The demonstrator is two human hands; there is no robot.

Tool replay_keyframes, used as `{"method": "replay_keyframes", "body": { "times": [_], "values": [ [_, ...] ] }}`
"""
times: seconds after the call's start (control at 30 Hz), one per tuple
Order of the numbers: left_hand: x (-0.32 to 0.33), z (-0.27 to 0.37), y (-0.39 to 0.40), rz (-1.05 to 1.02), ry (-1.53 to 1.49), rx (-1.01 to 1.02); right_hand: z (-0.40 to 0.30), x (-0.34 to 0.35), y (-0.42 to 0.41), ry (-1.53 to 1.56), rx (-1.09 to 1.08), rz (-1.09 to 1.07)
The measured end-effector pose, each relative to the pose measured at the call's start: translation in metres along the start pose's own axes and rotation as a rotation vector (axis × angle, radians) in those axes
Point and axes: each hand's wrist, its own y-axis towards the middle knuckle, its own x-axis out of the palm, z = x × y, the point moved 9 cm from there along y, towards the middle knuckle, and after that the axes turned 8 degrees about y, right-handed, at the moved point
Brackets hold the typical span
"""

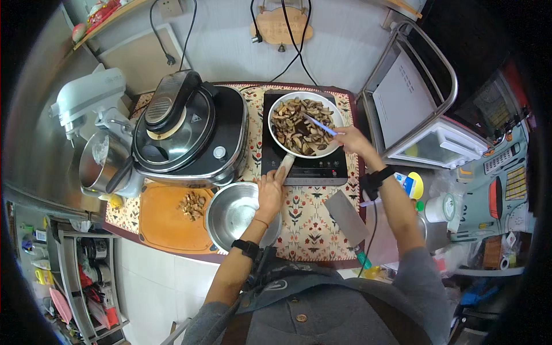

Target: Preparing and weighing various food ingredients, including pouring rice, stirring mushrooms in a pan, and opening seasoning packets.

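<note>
A white frying pan (271, 125) sits on a black induction cooktop (321, 173). Browned slices, apparently mushrooms (297, 123), cover most of its base. My left hand (270, 194) grips the pan's pale handle (286, 166), which points towards me. In my right hand (353, 140), over the pan's right rim, is a lilac spatula (322, 126) whose tip is down among the slices. A steel mixing bowl (233, 211) stands below my left forearm, with nothing seen inside. To its left, chopped pieces (192, 205) lie on an orange cutting board (168, 224).
A cleaver (347, 217) with a green handle lies right of the bowl, on the floral tablecloth (297, 215). Left of the cooktop stands a large black-lidded electric cooker (189, 129), then a stand mixer (92, 99). A white countertop oven (440, 144) is at right. Cords (297, 51) hang behind.
</note>
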Motion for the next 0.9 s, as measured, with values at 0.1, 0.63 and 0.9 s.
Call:
{"method": "replay_keyframes", "body": {
  "times": [0.1, 0.63, 0.9],
  "values": [
    [-0.007, 0.001, 0.000, 0.008, -0.005, -0.004, -0.019, -0.028, -0.017, -0.020, -0.035, -0.087],
    [0.001, -0.003, -0.004, 0.020, 0.073, 0.003, -0.021, 0.088, -0.016, -0.304, -0.058, 0.021],
    [-0.003, -0.004, -0.002, -0.021, 0.003, -0.039, 0.014, 0.032, -0.031, 0.197, 0.316, 0.138]
  ]
}}
